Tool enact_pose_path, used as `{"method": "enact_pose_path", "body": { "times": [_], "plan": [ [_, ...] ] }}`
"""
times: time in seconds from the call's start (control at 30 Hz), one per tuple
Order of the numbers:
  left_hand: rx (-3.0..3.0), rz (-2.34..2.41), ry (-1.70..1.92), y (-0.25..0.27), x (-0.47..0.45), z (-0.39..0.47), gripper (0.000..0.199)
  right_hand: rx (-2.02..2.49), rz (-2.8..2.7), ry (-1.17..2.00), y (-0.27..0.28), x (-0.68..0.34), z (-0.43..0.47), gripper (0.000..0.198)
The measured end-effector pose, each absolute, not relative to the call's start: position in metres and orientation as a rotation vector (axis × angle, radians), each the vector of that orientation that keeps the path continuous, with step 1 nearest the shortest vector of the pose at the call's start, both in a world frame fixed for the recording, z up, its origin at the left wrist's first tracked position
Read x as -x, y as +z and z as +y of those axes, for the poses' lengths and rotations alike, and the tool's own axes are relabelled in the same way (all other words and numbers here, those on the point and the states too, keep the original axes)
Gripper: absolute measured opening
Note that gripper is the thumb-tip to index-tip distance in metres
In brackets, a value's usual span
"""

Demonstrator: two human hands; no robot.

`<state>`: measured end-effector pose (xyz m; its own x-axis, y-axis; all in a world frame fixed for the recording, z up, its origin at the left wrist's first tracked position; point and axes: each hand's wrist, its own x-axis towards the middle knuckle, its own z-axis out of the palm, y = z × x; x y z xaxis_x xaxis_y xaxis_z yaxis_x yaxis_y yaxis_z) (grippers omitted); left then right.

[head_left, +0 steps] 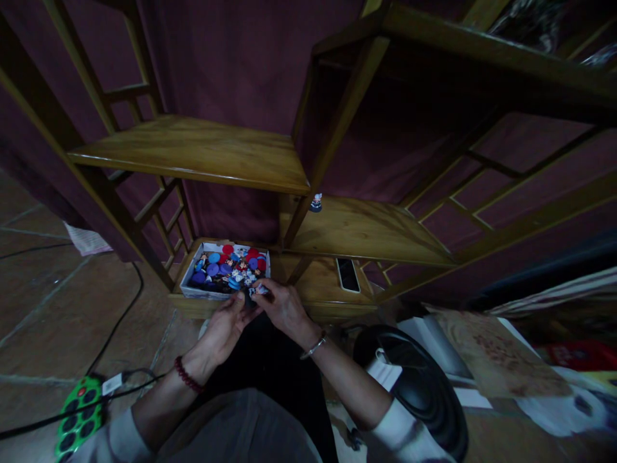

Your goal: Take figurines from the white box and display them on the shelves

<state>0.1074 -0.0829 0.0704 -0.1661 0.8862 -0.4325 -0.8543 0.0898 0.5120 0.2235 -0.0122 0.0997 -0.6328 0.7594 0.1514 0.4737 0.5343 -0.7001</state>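
Observation:
Over the near edge of a low shelf, my right hand (pixel 284 312) pinches a small white-and-blue toy figurine (pixel 261 289). My left hand (pixel 226 331) comes in from the other side, its fingers closed around a small dark piece (pixel 249 298) that touches the figurine; it looks like a base, but the fingers partly hide it. Just beyond both hands sits an open white box (pixel 205 295), filled with red, blue and purple round discs and several small figurines. Another small figurine (pixel 315 203) stands upright on the middle shelf, near the wooden post.
The wooden shelf unit (pixel 193 154) has boards at several heights. A phone (pixel 348 275) lies on the lowest board at right. A green power strip (pixel 80 418) with cables is on the tiled floor at left. A black rounded object (pixel 419 386) and papers (pixel 434 344) are at right.

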Motion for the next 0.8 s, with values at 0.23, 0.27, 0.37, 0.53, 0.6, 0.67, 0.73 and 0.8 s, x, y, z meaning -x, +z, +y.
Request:
{"method": "enact_pose_path", "body": {
  "times": [0.23, 0.27, 0.37, 0.53, 0.6, 0.67, 0.73, 0.8],
  "plan": [
    [-0.063, 0.821, 1.554, 0.0725, -0.1089, -0.0829, 0.007, 1.057, -2.309, 0.823, 0.0981, -0.2199, -0.0148, 0.015],
    [-0.05, 0.821, 1.553, 0.0723, -0.1088, -0.0829, 0.006, 1.046, -2.315, 0.819, 0.0986, -0.2199, -0.0154, 0.016],
    [-0.017, 0.826, 1.532, 0.0706, -0.1086, -0.0828, 0.007, 0.976, -2.363, 0.776, 0.0994, -0.221, -0.0166, 0.017],
    [-0.004, 0.826, 1.5, 0.068, -0.1091, -0.0831, 0.007, 0.873, -2.487, 0.667, 0.0973, -0.2247, -0.0145, 0.019],
    [-0.019, 0.804, 1.484, 0.0679, -0.1095, -0.0835, 0.008, 0.857, -2.508, 0.651, 0.0972, -0.226, -0.013, 0.02],
    [-0.041, 0.781, 1.47, 0.0683, -0.1098, -0.084, 0.009, 0.846, -2.52, 0.648, 0.0977, -0.2272, -0.0119, 0.021],
    [-0.055, 0.771, 1.47, 0.0691, -0.1101, -0.0843, 0.01, 0.845, -2.512, 0.659, 0.0981, -0.2284, -0.0116, 0.024],
    [-0.053, 0.772, 1.471, 0.0704, -0.1107, -0.0845, 0.01, 0.869, -2.465, 0.688, 0.0977, -0.2296, -0.012, 0.031]
  ]
}}
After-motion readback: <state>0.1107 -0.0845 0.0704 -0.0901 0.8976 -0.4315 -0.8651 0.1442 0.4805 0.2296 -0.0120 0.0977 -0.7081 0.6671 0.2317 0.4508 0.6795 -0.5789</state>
